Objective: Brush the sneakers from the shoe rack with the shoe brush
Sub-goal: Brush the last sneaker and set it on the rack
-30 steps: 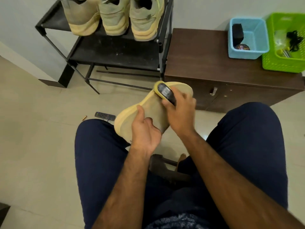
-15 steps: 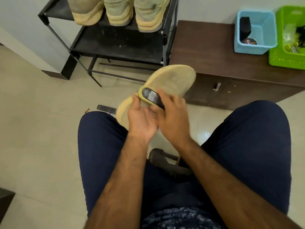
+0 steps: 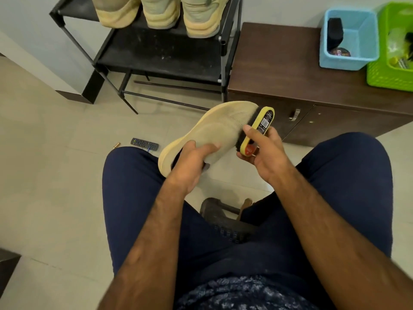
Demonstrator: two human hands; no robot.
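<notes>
Since half a second ago the shoe brush (image 3: 260, 128) has slid from the middle of the sneaker (image 3: 221, 128), where it sat right against the other hand, out to the toe end, and the two hands have come apart.

At the centre of the frame, the left hand (image 3: 190, 163) grips the sneaker at its heel end. Its thumb lies flat along the tan upper and the other fingers are wrapped round out of sight. The forearm runs up from the lower left. The sneaker is held in the air above the knees, with its toe pointing to the upper right.

The right hand (image 3: 264, 153) is clamped on the brush, with the thumb on the near edge of the yellow back and the fingers curled behind it. The wrist is bent inward, and the black bristles press on the right side of the toe.

Three more sneakers (image 3: 161, 12) stand on the top shelf of the black shoe rack (image 3: 156, 57) at upper left. Beside it, at upper right, a brown table (image 3: 279, 63) carries a blue basket (image 3: 348, 61) and a green basket (image 3: 388, 77). A remote control (image 3: 144, 144) lies on the floor (image 3: 55, 164), left of the sneaker's heel.
</notes>
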